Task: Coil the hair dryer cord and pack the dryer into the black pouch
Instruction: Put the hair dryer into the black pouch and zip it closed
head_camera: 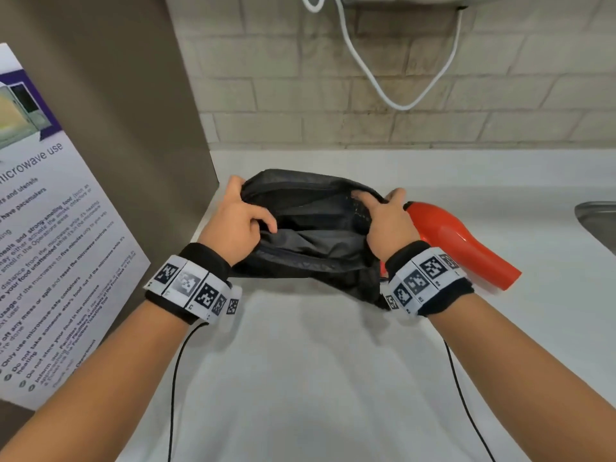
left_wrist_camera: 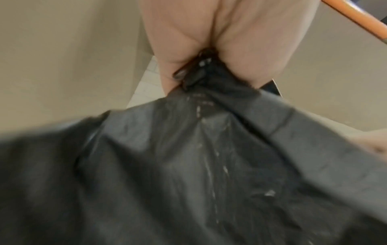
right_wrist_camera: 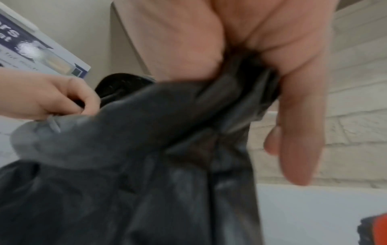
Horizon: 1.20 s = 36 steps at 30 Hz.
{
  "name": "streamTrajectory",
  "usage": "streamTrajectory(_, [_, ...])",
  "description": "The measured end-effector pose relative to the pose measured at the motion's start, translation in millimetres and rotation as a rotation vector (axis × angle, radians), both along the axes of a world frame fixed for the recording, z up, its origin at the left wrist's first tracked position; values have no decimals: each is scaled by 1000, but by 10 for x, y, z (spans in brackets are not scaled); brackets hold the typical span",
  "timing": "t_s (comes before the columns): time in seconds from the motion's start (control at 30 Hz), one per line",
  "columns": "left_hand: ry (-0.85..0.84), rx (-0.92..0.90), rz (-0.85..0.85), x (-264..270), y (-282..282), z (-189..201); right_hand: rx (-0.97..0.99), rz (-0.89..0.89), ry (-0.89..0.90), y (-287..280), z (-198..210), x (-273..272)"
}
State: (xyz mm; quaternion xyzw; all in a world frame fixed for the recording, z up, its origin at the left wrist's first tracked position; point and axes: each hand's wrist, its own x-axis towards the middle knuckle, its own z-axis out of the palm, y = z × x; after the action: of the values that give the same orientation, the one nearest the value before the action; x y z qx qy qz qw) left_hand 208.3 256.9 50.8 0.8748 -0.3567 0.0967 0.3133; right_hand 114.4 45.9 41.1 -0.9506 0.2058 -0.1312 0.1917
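Both hands pinch the black pouch (head_camera: 310, 228) by its rim, left hand (head_camera: 233, 225) at 9 o'clock, right hand (head_camera: 388, 225) at 3, spreading it above the tabletop (head_camera: 333, 361). The hair dryer (head_camera: 456, 238) lies outside, at the pouch's 3 o'clock; packing remains, cord unseen.

The head view looks forward and down from above at a white counter (head_camera: 333, 378) and a brick wall (head_camera: 416, 78). Each wrist view looks along its palm from very close under the hand, its frame mostly filled by the black pouch (head_camera: 316, 225) (left_wrist_camera: 188, 174) (right_wrist_camera: 146, 165). All three views share this pouch; the right wrist view also catches the left hand (right_wrist_camera: 52, 96).
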Motion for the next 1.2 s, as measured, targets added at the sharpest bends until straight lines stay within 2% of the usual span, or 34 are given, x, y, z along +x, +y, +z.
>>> streamTrajectory(0.1, [36, 239, 164, -13, -35, -66, 299, 76, -303, -60, 20, 6])
streamTrajectory(0.17, [84, 269, 267, 18, -14, -97, 362, 174, -371, -31, 34, -12])
streamTrajectory(0.23, [99, 146, 346, 75, 23, -96, 348, 241, -323, -1, 16, -26])
streamTrajectory(0.3, [73, 68, 368, 106, 49, -88, 287, 221, -261, 22, -10, -36])
streamTrajectory(0.43, [23, 283, 324, 2, 39, -77, 103, 112, -206, 49, -66, -38])
streamTrajectory(0.57, [-18, 359, 272, -135, 31, -95, -82, 69, 60, 106, -53, -8])
streamTrajectory(0.67, [-32, 436, 235, -150, 92, -114, -130, 101, 93, 90, -25, -9])
streamTrajectory(0.77, [-88, 352, 118, -103, 161, -160, -96, 118, 51, 56, 11, -38])
streamTrajectory(0.87, [-23, 389, 148, -23, 200, -199, -228, 79, 231, 48, -55, 0])
streamTrajectory(0.97, [24, 403, 266, -32, 146, -182, -108, 75, 277, 30, -140, 73])
streamTrajectory(1.07, [-44, 317, 386, -90, 116, -108, 63, 48, 124, 19, -132, 71])
streamTrajectory(1.13, [-92, 306, 402, -86, 116, -62, 171, 47, 10, 51, -97, 22])
streamTrajectory(1.2, [-114, 286, 378, -69, 89, -29, 199, 15, -62, 91, -63, -3])
